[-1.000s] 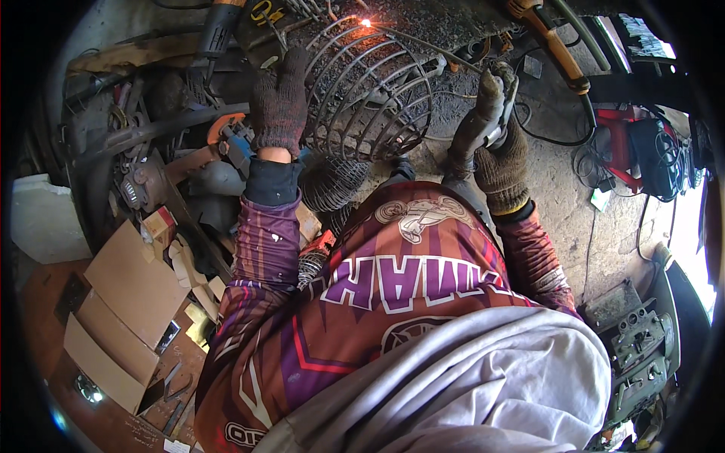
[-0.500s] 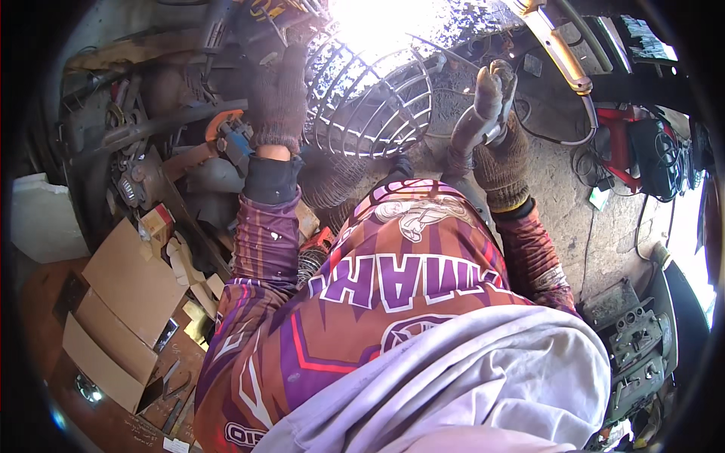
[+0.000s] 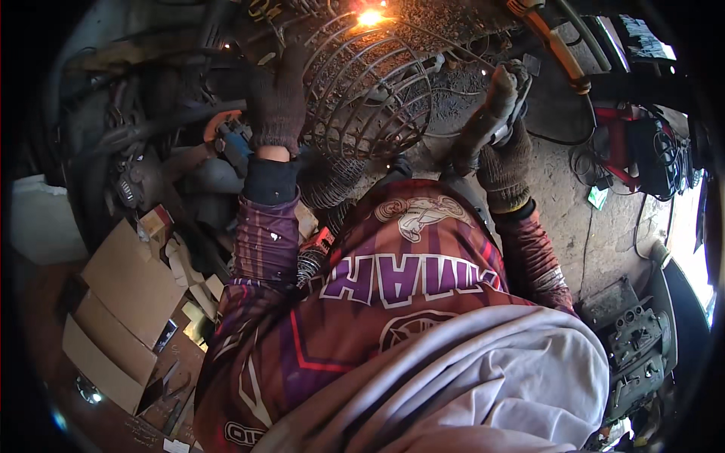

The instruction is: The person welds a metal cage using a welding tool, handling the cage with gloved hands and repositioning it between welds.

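A round cage of bent metal rods [image 3: 368, 98] stands in front of me, with an orange glowing spot [image 3: 370, 16] at its far edge. My left hand [image 3: 278, 109], in a brown knit glove, is at the cage's left side. Its fingers look curled, but shadow hides what they hold. In a similar glove, my right hand [image 3: 502, 170] is closed on a greyish welding electrode holder [image 3: 487, 113], whose outline is partly unclear. From that holder a thin rod slants toward the glowing spot.
An angle grinder [image 3: 234, 143] with an orange guard lies left of my left hand. Cardboard [image 3: 132, 294] is at lower left. An orange-handled tool [image 3: 555, 45] with a cable lies at upper right. A red and black machine [image 3: 638, 151] and a metal unit [image 3: 638, 332] stand at right.
The glaring white light at the cage's far edge has shrunk to a small orange glow, and the scene is darker. My right hand's holder tilts slightly lower. My left hand stays nearly still.
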`<state>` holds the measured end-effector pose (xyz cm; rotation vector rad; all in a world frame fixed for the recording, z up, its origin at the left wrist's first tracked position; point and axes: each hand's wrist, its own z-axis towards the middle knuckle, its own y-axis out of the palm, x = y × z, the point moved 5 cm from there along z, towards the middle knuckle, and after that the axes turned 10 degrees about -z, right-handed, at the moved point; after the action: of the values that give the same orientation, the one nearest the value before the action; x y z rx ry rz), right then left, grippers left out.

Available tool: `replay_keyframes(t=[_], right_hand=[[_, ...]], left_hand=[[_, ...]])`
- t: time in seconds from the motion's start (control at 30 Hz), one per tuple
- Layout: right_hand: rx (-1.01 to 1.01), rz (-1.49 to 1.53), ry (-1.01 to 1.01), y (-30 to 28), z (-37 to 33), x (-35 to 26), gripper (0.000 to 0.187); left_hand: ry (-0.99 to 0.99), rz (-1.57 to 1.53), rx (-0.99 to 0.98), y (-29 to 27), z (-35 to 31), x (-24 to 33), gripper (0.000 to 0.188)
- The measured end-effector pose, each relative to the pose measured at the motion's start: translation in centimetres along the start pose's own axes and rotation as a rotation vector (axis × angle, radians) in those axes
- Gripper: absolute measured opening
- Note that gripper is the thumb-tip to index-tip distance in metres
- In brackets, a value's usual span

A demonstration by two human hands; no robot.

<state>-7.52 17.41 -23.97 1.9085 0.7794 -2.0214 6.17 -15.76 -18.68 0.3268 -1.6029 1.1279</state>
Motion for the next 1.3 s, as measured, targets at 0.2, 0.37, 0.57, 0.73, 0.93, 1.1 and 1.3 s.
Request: replay_keyframes(t=[0.2, 0.37, 0.57, 0.73, 0.93, 1.1, 1.3], right_hand=[[-0.004, -0.187, 0.065, -0.3, 0.0, -0.4, 0.054], [-0.021, -0.202, 0.089, -0.2, 0.0, -0.7, 0.053], [-0.025, -0.227, 0.058, -0.3, -0.1, -0.3, 0.052], [-0.019, -0.238, 0.05, -0.2, 0.0, -0.2, 0.05], [-0.009, -0.447, -0.041, 0.0, 0.5, -1.7, 0.044], [-0.032, -0.466, -0.08, 0.1, 0.3, -1.2, 0.047], [-0.063, -0.285, -0.034, -0.1, 0.2, -0.8, 0.059]], left_hand=[[0.008, 0.163, 0.014, 0.0, -0.5, 0.3, 0.057], [0.057, 0.168, -0.012, 0.1, -0.7, 1.0, 0.055], [0.01, 0.109, 0.029, 0.2, -0.7, 1.0, 0.055], [-0.07, 0.154, 0.021, 0.2, -0.6, 1.2, 0.059], [0.309, 0.362, -0.108, 0.5, -0.8, 0.4, 0.036], [0.315, 0.61, -0.179, 1.4, -0.1, 3.3, 0.031], [0.162, 0.039, -0.01, -0.1, -0.9, 0.4, 0.046]])
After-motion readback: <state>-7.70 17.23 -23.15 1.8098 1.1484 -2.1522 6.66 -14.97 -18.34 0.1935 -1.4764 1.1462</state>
